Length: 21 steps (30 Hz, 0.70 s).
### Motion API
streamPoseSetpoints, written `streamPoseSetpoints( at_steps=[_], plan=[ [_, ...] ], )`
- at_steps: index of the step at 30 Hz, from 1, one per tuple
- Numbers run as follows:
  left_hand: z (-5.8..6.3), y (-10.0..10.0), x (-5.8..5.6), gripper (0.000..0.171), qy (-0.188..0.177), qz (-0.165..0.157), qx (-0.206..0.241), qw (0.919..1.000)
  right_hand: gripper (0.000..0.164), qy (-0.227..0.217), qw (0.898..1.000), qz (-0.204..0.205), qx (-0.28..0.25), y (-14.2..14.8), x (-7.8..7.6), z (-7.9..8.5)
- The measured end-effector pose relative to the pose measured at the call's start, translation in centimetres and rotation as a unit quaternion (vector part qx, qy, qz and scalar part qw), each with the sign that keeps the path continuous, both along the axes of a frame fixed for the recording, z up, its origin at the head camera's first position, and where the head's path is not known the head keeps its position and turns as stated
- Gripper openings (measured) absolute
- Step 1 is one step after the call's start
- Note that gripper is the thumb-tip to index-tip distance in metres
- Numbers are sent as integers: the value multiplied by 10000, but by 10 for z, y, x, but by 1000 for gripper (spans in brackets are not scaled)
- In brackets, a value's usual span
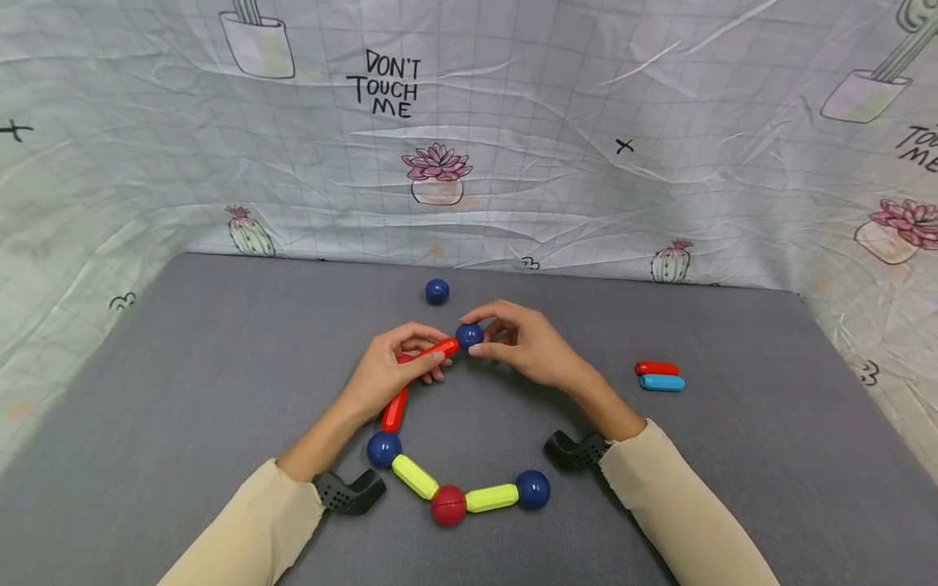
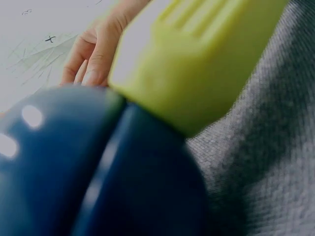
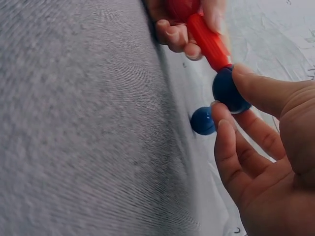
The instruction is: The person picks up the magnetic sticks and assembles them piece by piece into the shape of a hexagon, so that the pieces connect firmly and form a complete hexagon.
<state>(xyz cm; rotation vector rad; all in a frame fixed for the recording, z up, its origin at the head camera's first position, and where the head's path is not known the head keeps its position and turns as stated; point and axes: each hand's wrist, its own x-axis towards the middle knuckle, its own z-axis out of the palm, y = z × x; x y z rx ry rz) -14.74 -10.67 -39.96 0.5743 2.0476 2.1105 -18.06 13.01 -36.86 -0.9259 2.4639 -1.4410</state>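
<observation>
My left hand (image 1: 392, 366) pinches a red rod (image 1: 442, 348) between thumb and fingers; a red ball (image 3: 183, 7) sits at the rod's near end, partly hidden by that hand. Thumb and fingertips of my right hand (image 1: 531, 342) hold a blue ball (image 1: 470, 335), which touches the rod's other end. From the red ball a second red rod (image 1: 394, 411) runs down to another blue ball (image 1: 384, 449). A yellow rod (image 1: 414, 476), a red ball (image 1: 449, 505), a second yellow rod (image 1: 492, 497) and a blue ball (image 1: 533, 489) continue the curved chain.
Behind the hands, a loose blue ball (image 1: 437, 291) lies on the grey table (image 1: 293, 325). To the right, a red rod (image 1: 657, 369) and a light blue rod (image 1: 662, 382) lie side by side. A printed white cloth (image 1: 542, 195) hangs along the table's far edge.
</observation>
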Motion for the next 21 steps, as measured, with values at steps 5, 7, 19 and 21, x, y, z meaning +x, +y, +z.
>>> streamPoseSetpoints(
  at_steps=[5,7,19,21],
  plan=[
    [0,0,1,24,-43,28,20,10000,36,-61,9999,-103,107,9,5,8],
    [0,1,2,24,-63,34,20,10000,36,-56,9997,-156,179,17,7,10],
    [-3,0,2,22,-34,76,-51,10000,32,414,9939,-822,607,87,23,20],
    [-2,1,2,23,-63,77,-69,9999,31,502,9918,-967,662,97,26,21]
  ],
)
